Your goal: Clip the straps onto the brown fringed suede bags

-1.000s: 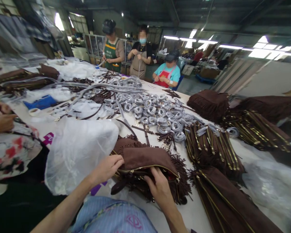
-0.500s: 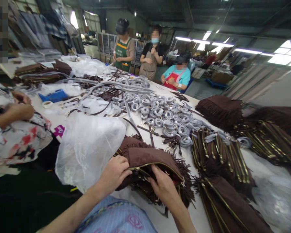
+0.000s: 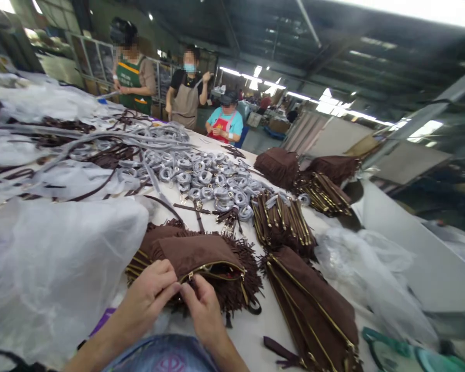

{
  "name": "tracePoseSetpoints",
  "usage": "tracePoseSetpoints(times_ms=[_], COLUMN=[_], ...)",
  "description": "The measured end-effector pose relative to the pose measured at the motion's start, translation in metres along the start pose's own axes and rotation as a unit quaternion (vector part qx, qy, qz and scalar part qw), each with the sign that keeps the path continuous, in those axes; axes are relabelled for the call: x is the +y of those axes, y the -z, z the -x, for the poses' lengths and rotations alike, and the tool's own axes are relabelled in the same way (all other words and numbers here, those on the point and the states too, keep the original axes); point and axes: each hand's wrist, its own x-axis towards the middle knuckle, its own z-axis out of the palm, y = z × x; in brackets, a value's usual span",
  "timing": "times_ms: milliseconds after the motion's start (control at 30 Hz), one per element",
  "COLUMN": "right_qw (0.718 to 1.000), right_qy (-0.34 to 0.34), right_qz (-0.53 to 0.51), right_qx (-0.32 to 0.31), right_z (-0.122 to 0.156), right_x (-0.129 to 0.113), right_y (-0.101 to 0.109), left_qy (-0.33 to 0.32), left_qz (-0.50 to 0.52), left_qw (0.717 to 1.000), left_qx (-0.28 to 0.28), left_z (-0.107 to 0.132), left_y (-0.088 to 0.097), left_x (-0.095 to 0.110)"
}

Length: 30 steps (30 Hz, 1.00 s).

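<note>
A brown fringed bag (image 3: 201, 256) with a gold zipper lies on the white table (image 3: 256, 330) right in front of me. My left hand (image 3: 149, 297) and my right hand (image 3: 203, 310) meet at the near end of the zipper, both with fingers pinched together on the bag's edge there. Under this bag lie more of the same kind, their gold zippers showing at its left side.
Piles of brown fringed bags (image 3: 306, 305) lie to the right and further back (image 3: 281, 219). Several coiled grey straps (image 3: 205, 178) cover the table's middle. Clear plastic bags (image 3: 58, 263) lie at the left. Three people (image 3: 186, 98) stand at the far end.
The view has swung to the right. My right hand has moved left along the zipper to meet my left hand at its near end.
</note>
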Motion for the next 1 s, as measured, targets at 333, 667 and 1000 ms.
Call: tracePoseSetpoints(times_ms=[333, 667, 1000], right_qw=[0.820, 0.763, 0.589], right_qy=[-0.152, 0.303, 0.276], right_qz=[0.543, 0.555, 0.624], right_qx=[0.102, 0.137, 0.432], right_z=[0.020, -0.022, 0.054], right_x=[0.049, 0.051, -0.019], right_y=[0.127, 0.064, 0.313], left_qy=[0.066, -0.009, -0.020], left_qz=[-0.045, 0.007, -0.020], left_qw=[0.993, 1.000, 0.995], left_qx=[0.086, 0.018, 0.095], left_z=[0.009, 0.011, 0.013], left_y=[0.043, 0.019, 0.011], left_x=[-0.039, -0.012, -0.053])
